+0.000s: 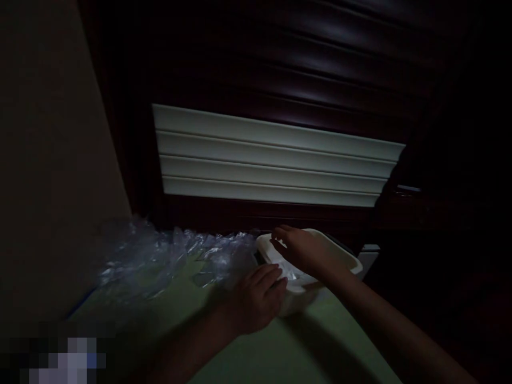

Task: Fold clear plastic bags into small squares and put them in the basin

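At the back of the green worktop (312, 346) sits a white plastic tub (347, 259), tight against the dark base below a white slatted panel (272, 160) — it serves as the anchor for everything else. The left hand (258, 296) lies flat on the tub's near rim, fingers spread and gripping nothing; pressed down this way, it seems to be steadying the tub against sliding. The right hand (304, 250) hovers over the tub's open top, palm down, fingers loosely extended toward the tub's left side and closed on nothing that shows. Its forearm crosses the tub's right corner, which probably explains the raised wrist. Inside the tub, under that hand, something glossy and clear (291, 275) catches the light — too dim to say what it is. Left of the tub a crumpled sheet of clear plastic film (160, 256) spreads across the worktop, its nearest folds touching the tub's left wall. Above the panel, dark wooden slats (320, 64) fade into shadow.
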A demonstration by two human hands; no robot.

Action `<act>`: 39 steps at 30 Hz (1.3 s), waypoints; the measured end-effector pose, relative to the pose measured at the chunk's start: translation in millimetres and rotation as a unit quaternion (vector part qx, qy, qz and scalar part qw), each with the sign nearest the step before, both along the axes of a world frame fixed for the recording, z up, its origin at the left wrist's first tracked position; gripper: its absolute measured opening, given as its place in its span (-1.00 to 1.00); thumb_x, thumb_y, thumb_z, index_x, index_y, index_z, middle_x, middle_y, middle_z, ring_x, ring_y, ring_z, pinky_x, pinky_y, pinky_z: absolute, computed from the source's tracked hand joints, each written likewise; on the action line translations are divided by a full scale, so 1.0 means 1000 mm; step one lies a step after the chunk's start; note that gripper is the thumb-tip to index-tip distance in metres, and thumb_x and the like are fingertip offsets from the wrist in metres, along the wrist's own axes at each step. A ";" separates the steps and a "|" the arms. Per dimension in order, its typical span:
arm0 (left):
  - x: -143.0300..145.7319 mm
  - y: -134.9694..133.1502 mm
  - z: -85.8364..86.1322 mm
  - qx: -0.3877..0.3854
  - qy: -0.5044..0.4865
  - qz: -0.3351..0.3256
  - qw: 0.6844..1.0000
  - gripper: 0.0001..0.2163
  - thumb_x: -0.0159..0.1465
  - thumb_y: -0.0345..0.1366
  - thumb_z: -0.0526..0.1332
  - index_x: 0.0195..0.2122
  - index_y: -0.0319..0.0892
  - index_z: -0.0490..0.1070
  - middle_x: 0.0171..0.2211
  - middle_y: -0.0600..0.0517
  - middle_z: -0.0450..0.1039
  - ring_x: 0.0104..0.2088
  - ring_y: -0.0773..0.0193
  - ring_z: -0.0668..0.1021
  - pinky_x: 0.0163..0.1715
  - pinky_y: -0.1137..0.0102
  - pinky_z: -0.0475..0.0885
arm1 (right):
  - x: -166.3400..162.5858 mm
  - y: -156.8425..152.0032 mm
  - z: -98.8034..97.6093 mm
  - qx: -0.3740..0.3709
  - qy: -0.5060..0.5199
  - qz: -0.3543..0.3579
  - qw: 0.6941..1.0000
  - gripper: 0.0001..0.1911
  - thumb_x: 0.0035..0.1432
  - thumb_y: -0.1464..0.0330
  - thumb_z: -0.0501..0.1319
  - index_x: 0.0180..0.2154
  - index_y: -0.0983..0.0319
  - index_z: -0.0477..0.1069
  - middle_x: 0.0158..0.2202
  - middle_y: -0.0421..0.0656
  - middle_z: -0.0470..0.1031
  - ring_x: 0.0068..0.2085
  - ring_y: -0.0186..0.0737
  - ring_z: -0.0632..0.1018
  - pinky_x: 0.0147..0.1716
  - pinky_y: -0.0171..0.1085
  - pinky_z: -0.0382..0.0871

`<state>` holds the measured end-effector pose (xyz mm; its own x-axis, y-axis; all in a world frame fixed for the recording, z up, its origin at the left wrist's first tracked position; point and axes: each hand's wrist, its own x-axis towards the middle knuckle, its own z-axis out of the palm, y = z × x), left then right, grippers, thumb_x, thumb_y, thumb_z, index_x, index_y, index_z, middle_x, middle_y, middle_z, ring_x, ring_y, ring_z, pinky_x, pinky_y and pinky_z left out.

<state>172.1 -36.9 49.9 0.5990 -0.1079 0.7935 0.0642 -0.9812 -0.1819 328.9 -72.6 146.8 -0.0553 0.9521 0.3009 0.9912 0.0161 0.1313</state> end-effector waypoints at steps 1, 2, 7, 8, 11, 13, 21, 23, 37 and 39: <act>-0.008 -0.001 -0.002 -0.001 0.016 0.019 1.000 -0.76 0.30 -0.41 -0.01 -0.09 -0.34 0.37 -0.13 -0.17 0.45 -0.07 0.08 0.46 -0.07 0.22 0.45 | -0.014 -0.001 0.001 0.009 0.002 0.012 1.000 -0.81 0.28 0.39 0.03 -0.20 0.24 0.41 -0.21 -0.09 0.50 -0.26 -0.21 0.53 -0.38 -0.35 0.22; -0.018 -0.001 -0.004 -0.003 0.029 0.040 0.999 -0.75 0.30 -0.41 0.00 -0.07 -0.34 0.37 -0.12 -0.17 0.45 -0.07 0.07 0.46 -0.07 0.20 0.45 | -0.027 -0.002 0.002 0.016 0.004 0.024 1.000 -0.80 0.28 0.39 0.02 -0.20 0.25 0.41 -0.22 -0.08 0.49 -0.25 -0.20 0.53 -0.37 -0.34 0.22; -0.096 0.004 -0.026 -0.036 0.073 0.176 0.981 -0.78 0.28 -0.45 0.01 -0.19 -0.31 0.43 -0.22 -0.18 0.48 -0.19 0.06 0.50 -0.17 0.15 0.45 | -0.086 0.006 -0.008 0.027 0.015 0.100 0.995 -0.78 0.29 0.38 -0.01 -0.19 0.25 0.39 -0.23 -0.06 0.48 -0.22 -0.17 0.51 -0.31 -0.32 0.25; -0.114 0.006 -0.030 -0.043 0.085 0.202 0.975 -0.78 0.28 -0.46 0.01 -0.20 -0.29 0.44 -0.25 -0.16 0.48 -0.21 0.07 0.50 -0.18 0.15 0.45 | -0.096 0.010 -0.013 0.025 0.019 0.116 0.993 -0.77 0.29 0.38 -0.01 -0.17 0.26 0.39 -0.22 -0.06 0.48 -0.21 -0.17 0.50 -0.29 -0.31 0.25; -0.163 0.015 -0.037 -0.072 0.104 0.281 0.951 -0.78 0.26 -0.48 0.00 -0.31 -0.26 0.45 -0.33 -0.12 0.48 -0.28 0.10 0.50 -0.23 0.16 0.44 | -0.128 0.025 -0.033 0.014 0.035 0.159 0.987 -0.76 0.29 0.39 -0.01 -0.12 0.26 0.38 -0.18 -0.06 0.48 -0.17 -0.18 0.50 -0.22 -0.30 0.28; -0.184 0.021 -0.038 -0.098 0.101 0.336 0.931 -0.79 0.28 -0.49 0.00 -0.29 -0.27 0.44 -0.33 -0.11 0.48 -0.27 0.12 0.50 -0.22 0.17 0.43 | -0.147 0.039 -0.049 0.002 0.046 0.178 0.983 -0.77 0.28 0.41 0.02 -0.08 0.26 0.37 -0.16 -0.04 0.47 -0.12 -0.17 0.49 -0.17 -0.29 0.29; -0.200 0.032 -0.036 -0.161 0.133 0.424 0.881 -0.82 0.33 -0.28 0.17 -0.10 -0.24 0.38 -0.14 -0.04 0.42 -0.21 0.19 0.52 -0.21 0.21 0.46 | -0.196 0.105 -0.105 -0.004 0.063 0.185 0.981 -0.66 0.25 0.30 0.15 0.04 0.24 0.29 0.05 -0.05 0.34 -0.05 -0.09 0.46 -0.11 -0.02 0.39; -0.198 0.031 -0.038 -0.170 0.140 0.429 0.876 -0.82 0.33 -0.28 0.16 -0.10 -0.25 0.38 -0.14 -0.04 0.42 -0.21 0.19 0.52 -0.21 0.20 0.46 | -0.199 0.117 -0.114 -0.011 0.061 0.184 0.981 -0.67 0.25 0.30 0.15 0.03 0.25 0.30 0.03 -0.05 0.36 -0.07 -0.10 0.47 -0.13 -0.03 0.41; -0.198 0.031 -0.034 -0.378 -0.008 0.329 0.865 -0.88 0.24 -0.42 0.10 -0.35 -0.24 0.42 -0.30 -0.10 0.43 -0.19 0.04 0.46 -0.10 0.11 0.30 | -0.162 0.130 -0.116 -0.008 0.287 0.158 0.945 -0.69 0.25 0.30 0.15 0.00 0.27 0.32 -0.02 -0.07 0.39 -0.12 -0.14 0.49 -0.18 -0.08 0.43; -0.196 0.034 -0.034 -0.450 -0.063 0.293 0.841 -0.91 0.25 -0.35 0.14 -0.34 -0.24 0.40 -0.28 -0.07 0.42 -0.17 0.08 0.46 -0.10 0.12 0.31 | -0.154 0.117 -0.112 0.012 0.334 0.155 0.929 -0.71 0.25 0.29 0.15 -0.03 0.28 0.33 -0.06 -0.08 0.41 -0.16 -0.17 0.50 -0.21 -0.10 0.44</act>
